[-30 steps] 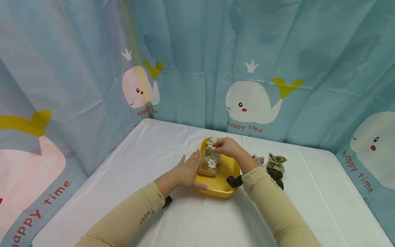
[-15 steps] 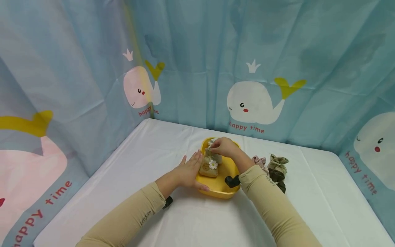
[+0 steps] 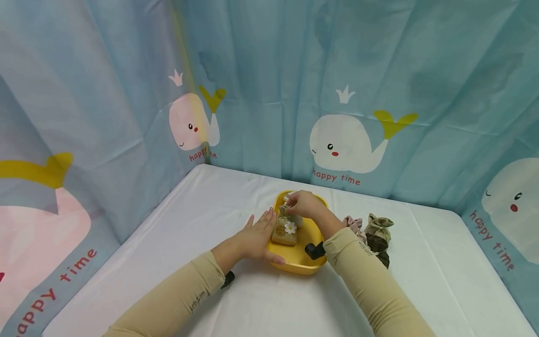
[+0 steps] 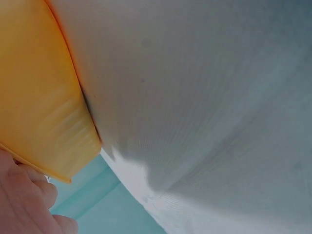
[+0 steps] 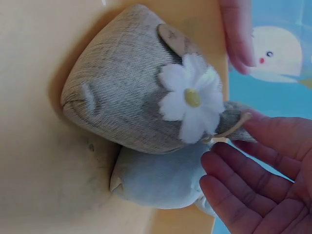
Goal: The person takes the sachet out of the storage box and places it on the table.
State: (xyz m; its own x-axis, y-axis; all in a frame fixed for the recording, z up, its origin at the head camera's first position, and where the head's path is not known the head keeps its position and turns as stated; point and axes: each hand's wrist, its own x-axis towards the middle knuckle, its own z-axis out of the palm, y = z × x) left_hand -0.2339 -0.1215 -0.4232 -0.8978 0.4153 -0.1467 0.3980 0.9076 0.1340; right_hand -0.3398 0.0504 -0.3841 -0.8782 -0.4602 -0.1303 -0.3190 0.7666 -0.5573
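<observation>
A beige cloth drawstring pouch [image 3: 284,236] with a white flower [image 5: 192,100] and a small round tag [image 5: 176,41] stands inside the yellow tray [image 3: 306,269]. My right hand [image 3: 306,205] pinches its gathered neck between thumb and forefinger, while the other fingers are loosely bent below. Behind it sits a paler pouch [image 5: 158,178], partly covered in the head view. My left hand [image 3: 254,238] lies along the tray's left rim, fingers straight and thumb spread to the near corner. In the left wrist view, the fingers [image 4: 29,200] of that hand are at the rim.
On the white table [image 3: 177,262] to the tray's right lie more pouches: a pink one [image 3: 353,223], a green-beige one [image 3: 379,226] and dark brown cloth [image 3: 377,243]. My right forearm overlaps some of them. A blue whale-print curtain [image 3: 261,121] encloses the table's back and sides.
My right hand has shifted slightly left, its fingertips now on the beige pouch's neck. My left hand stays at the rim. The head view has tilted a little.
</observation>
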